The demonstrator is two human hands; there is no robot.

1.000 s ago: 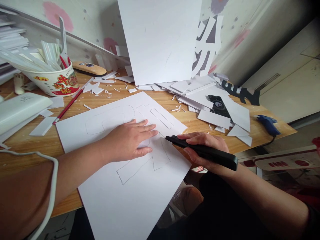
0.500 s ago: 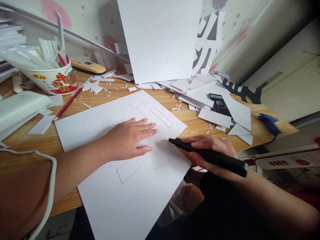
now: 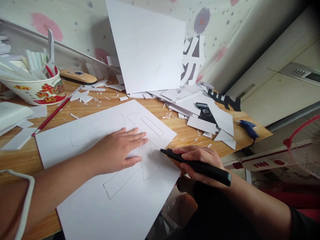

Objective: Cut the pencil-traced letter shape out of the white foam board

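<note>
A large white sheet (image 3: pixel 105 196) with outlined shapes lies on the wooden desk (image 3: pixel 180 131), its near part hanging over the front edge. My left hand (image 3: pixel 117 150) lies flat on the sheet with the fingers stretched out, pressing it down. My right hand (image 3: pixel 200 160) is closed around a long black cutting tool (image 3: pixel 197 165). The tool's tip sits at the sheet's right edge, just right of an outlined shape.
A printed paper bowl (image 3: pixel 37 91) full of strips stands back left, a red pencil (image 3: pixel 50 116) beside it. A big white board (image 3: pixel 147 46) leans on the wall. Scraps pile at back right with a black device (image 3: pixel 206 111) and a blue glue gun (image 3: pixel 246 128).
The view has shifted, so everything sits lower and further left in frame. The black tool's tip first drew slightly right off the outline and now rests at the sheet's right edge. My left hand stays flat.
</note>
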